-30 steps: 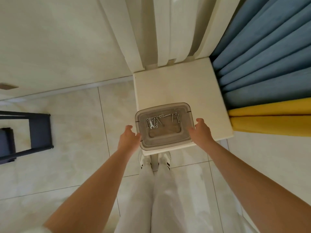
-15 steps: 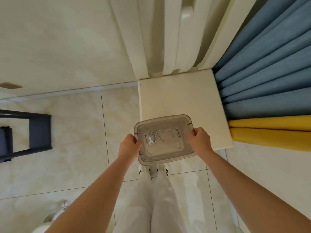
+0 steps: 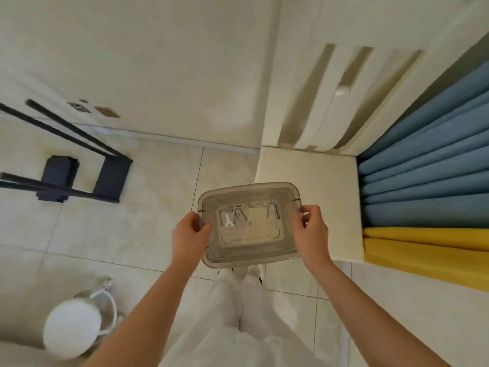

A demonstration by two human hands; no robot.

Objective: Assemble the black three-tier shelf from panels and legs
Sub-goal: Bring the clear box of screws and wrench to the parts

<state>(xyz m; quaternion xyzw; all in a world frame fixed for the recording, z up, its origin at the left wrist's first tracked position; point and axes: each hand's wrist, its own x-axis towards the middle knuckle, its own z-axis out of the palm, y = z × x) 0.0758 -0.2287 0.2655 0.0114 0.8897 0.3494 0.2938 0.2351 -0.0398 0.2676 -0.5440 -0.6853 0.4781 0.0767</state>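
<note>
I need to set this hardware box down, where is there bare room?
The cream ledge between the slatted panel and blue curtains is bare. So are the floor tiles between it and the black shelf frame. Lower left is crowded by a white round object.

Floor tiles lie open on my left, between the black frame and the white round object. The cream ledge and curtains block my right.

The pale tiled floor carries a black shelf frame and a round white object
</note>
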